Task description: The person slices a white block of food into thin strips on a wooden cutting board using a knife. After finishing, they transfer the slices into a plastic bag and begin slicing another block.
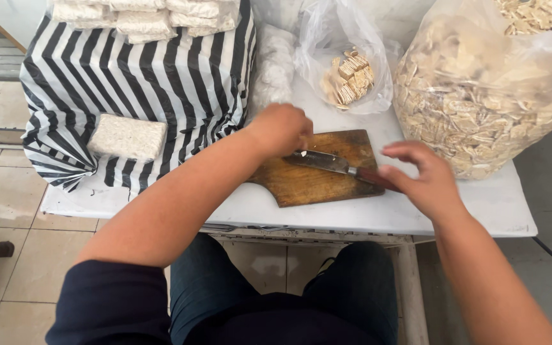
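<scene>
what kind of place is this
Probably a small food-prep workspace: a cutting board with a knife on a white table, beside big bags of cut slices and wrapped blocks.

A black-and-white striped bag (pixel 161 76) bears white wrapped blocks (pixel 127 137) beside clear bags (pixel 480 96).

The left hand (pixel 280 129) is curled over the far edge of the wooden cutting board (pixel 317 167), so its fingertips and whatever they pinch are hidden. The right hand (pixel 420 176) covers the end of the knife (pixel 338 166) handle, and whether it grips it cannot be told. The big bag of chips (pixel 480 96) and the stacked packets (pixel 148 16) run off the top edge.
</scene>
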